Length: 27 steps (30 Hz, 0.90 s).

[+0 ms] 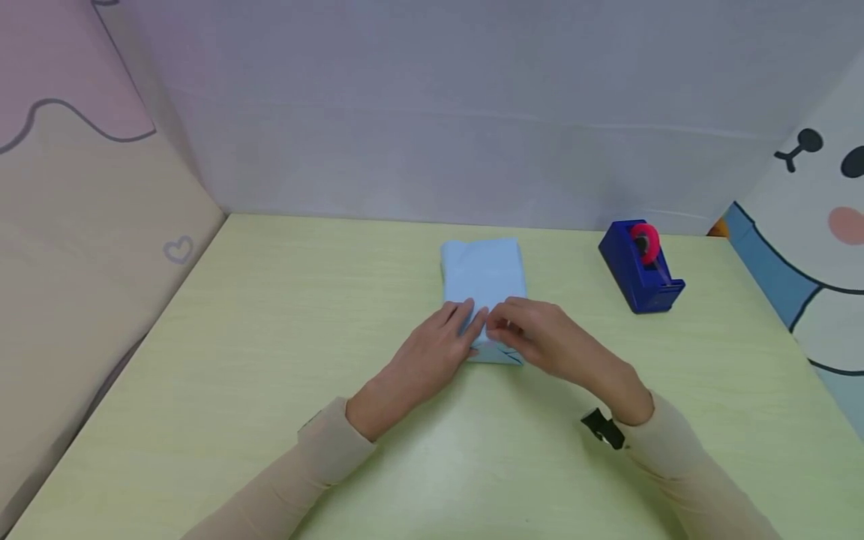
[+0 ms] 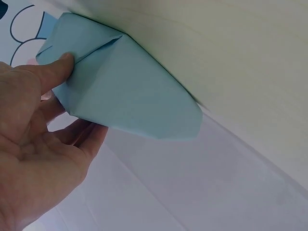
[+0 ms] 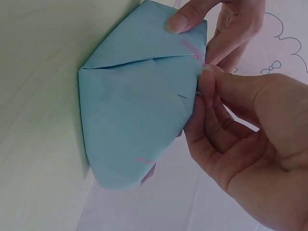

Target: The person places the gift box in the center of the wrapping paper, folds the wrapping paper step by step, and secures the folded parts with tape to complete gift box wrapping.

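Observation:
A small box-shaped package wrapped in light blue paper lies on the table, its folded end facing the person. My left hand holds its near end, the thumb on the end face and the fingers spread over the top, as the left wrist view shows. Close beside it, my right hand has its thumb and fingertips pinched together at the package's upper edge. A narrow pinkish strip of tape runs over the paper to those fingertips. Another pinkish mark shows lower on the end face.
A dark blue tape dispenser with a pinkish-red roll stands at the back right of the pale wooden table. Fabric-like walls rise behind and at both sides. A black strap hangs by the right sleeve.

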Each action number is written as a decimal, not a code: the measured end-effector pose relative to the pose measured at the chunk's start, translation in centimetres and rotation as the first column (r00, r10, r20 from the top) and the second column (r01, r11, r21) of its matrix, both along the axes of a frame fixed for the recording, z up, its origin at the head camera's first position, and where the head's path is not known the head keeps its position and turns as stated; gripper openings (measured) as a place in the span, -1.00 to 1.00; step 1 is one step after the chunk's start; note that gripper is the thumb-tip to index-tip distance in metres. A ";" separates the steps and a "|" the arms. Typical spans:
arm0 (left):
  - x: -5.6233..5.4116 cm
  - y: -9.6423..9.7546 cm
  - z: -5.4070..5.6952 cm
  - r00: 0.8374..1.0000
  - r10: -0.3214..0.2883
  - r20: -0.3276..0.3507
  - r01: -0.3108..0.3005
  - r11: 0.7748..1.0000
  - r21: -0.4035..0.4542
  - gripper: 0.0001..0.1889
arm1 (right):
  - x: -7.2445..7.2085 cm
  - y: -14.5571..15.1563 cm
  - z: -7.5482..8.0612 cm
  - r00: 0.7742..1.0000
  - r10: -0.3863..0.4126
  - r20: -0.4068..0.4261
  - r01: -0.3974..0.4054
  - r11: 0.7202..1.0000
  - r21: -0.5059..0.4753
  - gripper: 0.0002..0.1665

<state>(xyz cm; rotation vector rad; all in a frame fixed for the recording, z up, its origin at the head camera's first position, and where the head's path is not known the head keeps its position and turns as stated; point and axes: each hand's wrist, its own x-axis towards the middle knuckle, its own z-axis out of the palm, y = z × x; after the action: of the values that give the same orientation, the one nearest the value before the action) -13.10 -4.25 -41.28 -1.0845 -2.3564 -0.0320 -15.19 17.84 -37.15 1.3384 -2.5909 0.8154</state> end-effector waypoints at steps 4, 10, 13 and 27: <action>0.0 0.0 0.0 1.000 0.000 0.014 0.000 1.000 0.007 -0.45 | -0.2 -0.1 -0.2 1.000 -0.005 0.000 0.005 1.000 -0.014 -0.88; 0.0 0.0 0.0 1.000 0.003 0.021 -0.003 1.000 0.008 -0.44 | 0.0 -0.3 -0.4 0.999 -0.026 0.021 0.027 0.999 -0.041 -0.86; 0.0 0.0 -0.1 1.000 0.005 0.012 -0.005 1.000 0.002 -0.44 | 0.2 -0.5 -0.4 0.998 -0.064 0.028 0.065 0.997 -0.036 -0.86; 0.0 -0.1 -0.1 1.000 0.002 -0.021 -0.002 1.000 -0.001 -0.45 | 0.0 -0.1 -0.5 0.941 -0.250 0.227 0.260 0.965 -0.017 -0.90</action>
<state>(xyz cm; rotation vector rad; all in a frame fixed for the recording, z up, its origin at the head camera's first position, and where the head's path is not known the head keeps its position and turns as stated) -13.07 -4.33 -41.38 -1.0784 -2.3391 -0.0184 -15.14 17.76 -37.68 0.9159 -2.8135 1.0232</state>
